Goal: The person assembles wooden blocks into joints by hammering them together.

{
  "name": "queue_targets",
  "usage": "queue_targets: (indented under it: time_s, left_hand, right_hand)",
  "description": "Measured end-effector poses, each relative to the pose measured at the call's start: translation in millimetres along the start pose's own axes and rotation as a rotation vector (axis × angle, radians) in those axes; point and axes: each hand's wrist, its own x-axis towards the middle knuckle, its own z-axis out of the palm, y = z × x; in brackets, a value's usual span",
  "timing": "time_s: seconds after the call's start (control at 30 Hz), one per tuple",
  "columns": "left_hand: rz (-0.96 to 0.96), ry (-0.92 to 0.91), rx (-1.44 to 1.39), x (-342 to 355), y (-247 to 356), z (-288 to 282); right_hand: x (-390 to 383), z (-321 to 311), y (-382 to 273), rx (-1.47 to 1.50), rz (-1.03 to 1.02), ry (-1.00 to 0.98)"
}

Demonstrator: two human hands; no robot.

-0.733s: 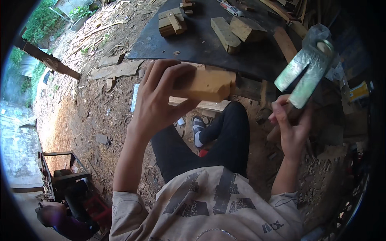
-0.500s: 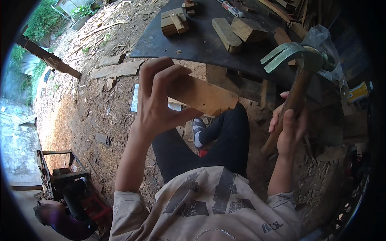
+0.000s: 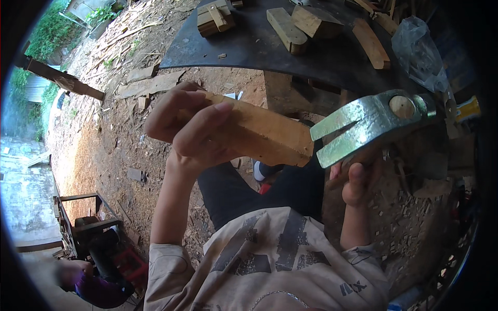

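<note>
A pale wooden block (image 3: 275, 132) is gripped in my left hand (image 3: 194, 127), its fingers wrapped over the block's left end. The block's free end points right and slightly down, above my lap. My right hand (image 3: 358, 179) is closed round the wooden handle of a claw hammer (image 3: 371, 122). The hammer's metal head is raised toward me, with the split claw pointing left and its tips close to the block's right end. Whether the claw touches the block I cannot tell. Most of the handle is hidden behind the head.
A dark table (image 3: 238, 52) ahead carries wooden blocks (image 3: 288, 33), a stacked wooden piece (image 3: 213, 19), a curved wood piece (image 3: 371, 44) and a clear plastic bag (image 3: 420, 54). Wood scraps cover the ground (image 3: 129, 114). Another person (image 3: 98, 285) sits at lower left beside a frame.
The hammer has tipped, its head coming lower and nearer the block with the claw facing it. My left hand has turned the block, so another face shows.
</note>
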Motion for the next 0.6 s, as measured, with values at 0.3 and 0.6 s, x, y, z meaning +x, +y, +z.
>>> queue_targets:
  time_s: [0.3,0.6]
  left_hand:
    - [0.029,0.118,0.01,0.6,-2.8,7.2]
    - [-0.039,-0.086,-0.014,7.3,7.5,-0.3]
  right_hand:
    - [-13.2,-10.0,9.6,0.069,-0.055,0.02]
    - [-9.3,-9.1,9.6,0.03,-0.018,0.008]
